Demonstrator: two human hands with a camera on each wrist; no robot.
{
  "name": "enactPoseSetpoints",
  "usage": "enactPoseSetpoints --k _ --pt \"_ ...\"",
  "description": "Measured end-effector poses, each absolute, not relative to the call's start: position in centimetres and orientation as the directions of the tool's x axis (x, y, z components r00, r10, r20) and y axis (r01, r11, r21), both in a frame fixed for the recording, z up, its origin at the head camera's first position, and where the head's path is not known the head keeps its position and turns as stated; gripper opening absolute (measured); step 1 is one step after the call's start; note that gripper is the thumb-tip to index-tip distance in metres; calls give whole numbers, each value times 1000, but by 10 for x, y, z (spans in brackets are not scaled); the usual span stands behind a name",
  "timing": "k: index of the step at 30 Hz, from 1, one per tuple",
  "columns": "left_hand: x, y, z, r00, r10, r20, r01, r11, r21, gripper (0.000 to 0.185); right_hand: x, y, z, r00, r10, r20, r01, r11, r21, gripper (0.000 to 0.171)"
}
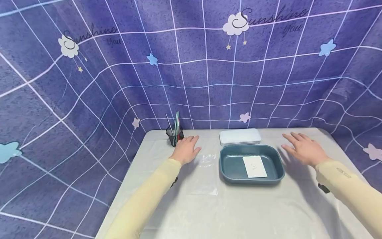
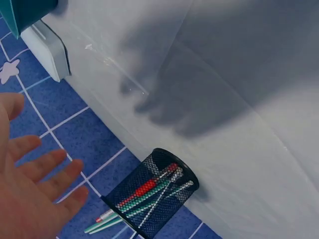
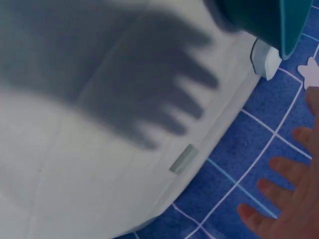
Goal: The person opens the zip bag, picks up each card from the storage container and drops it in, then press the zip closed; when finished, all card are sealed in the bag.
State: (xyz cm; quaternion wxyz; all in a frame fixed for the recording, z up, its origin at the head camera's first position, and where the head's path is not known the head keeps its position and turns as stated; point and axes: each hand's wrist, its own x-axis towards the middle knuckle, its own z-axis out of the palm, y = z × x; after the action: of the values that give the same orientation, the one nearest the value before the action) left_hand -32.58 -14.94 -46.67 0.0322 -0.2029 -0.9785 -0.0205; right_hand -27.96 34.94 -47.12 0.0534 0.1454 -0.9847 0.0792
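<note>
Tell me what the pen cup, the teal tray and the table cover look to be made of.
Pen cup: black wire mesh, probably metal; the pens show through its wall.
Teal tray: likely moulded plastic, smooth with rounded corners and a dull sheen.
Table cover: thin pale sheet, perhaps plastic film; it shows creases and glossy glints.

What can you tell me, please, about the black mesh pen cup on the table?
The pen cup is a round holder of black wire mesh, standing upright near the table's back left corner. It holds several pens, red, green and silvery, leaning out of its open top. The left hand hovers just beside it; contact cannot be told.
</note>
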Motion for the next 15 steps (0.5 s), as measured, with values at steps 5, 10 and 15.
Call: enactPoseSetpoints --k 5,10,15 --pt "-327 -153 -464 -906 408 113 410 912 -3 53 -288 330 -459 -916 -330 228 -364 923 -126 54" --pt "-328 -156 -462 -894 422 153 428 904 10 40 -300 295 -447 -865 -397 307 -444 891 -98 39" --pt "-328 -154 -461 -883 439 168 448 894 23 31 -313 253 -438 -850 -437 295 -475 877 -70 31"
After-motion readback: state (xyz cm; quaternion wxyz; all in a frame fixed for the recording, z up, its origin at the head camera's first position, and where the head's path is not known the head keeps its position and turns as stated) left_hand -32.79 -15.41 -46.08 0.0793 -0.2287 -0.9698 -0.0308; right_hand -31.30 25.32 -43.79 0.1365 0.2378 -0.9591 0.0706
